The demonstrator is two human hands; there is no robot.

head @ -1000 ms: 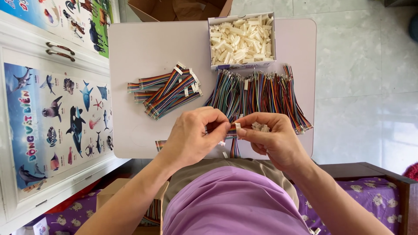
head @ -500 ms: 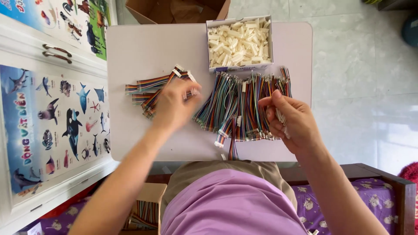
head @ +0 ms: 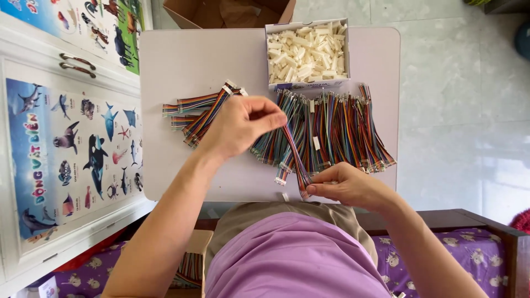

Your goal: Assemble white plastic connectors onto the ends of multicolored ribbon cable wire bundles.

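My left hand (head: 238, 126) pinches the upper part of a multicoloured ribbon cable (head: 293, 152) above the small white table (head: 182, 60). My right hand (head: 346, 186) holds the lower end of that same cable near the table's front edge. A large fan of similar rainbow cables (head: 337, 127) lies under and beside the held one. A smaller pile of cables with white connectors (head: 193, 110) lies left of my left hand. An open box of white plastic connector housings (head: 307, 52) stands at the table's far edge.
A cardboard box (head: 226, 11) sits beyond the table. A white cabinet door with animal posters (head: 66, 143) and metal handles is to the left. Grey tiled floor (head: 464, 110) lies to the right. A dark wooden frame with purple fabric (head: 497, 259) is near my lap.
My left hand moved from the small left pile back toward the middle and took the top of a cable. My right hand dropped from the big fan to the table's front edge, holding the cable's lower end.
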